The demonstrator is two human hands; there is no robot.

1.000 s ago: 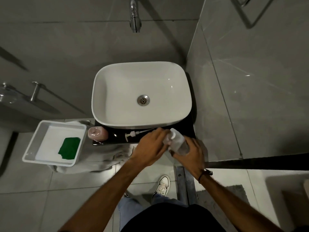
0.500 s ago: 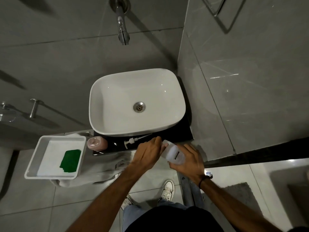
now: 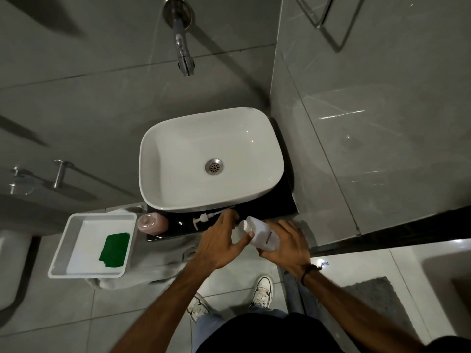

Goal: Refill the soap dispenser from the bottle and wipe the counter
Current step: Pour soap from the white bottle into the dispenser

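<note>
Head view, the only one. Right hand is wrapped round the body of the white refill bottle, which lies tilted with its neck toward the left. Left hand is closed on the bottle's cap end, thumb and fingers pinching the neck; whether the cap is on or already loose cannot be told. Both hands sit at the front edge of the dark tabletop, partly over the floor.

The soap dispenser, pinkish, stands at the left end of the tabletop, uncapped by the look of it. Its pump head lies loose on the tabletop between the dispenser and the left hand, tube pointing toward the basin.

Risks, as judged: the bottle is tilted and held over the tabletop's edge, so if the cap comes free, soap could run onto the floor or shoes. The dispenser sits close to the left end and could be tipped off during the pour. The pump head could be swept off by the left wrist.

Room: the tabletop strip in front of the basin is narrow. A white tray holding a green cloth sits just left of the dispenser, lower down. Wall close on the right.
</note>
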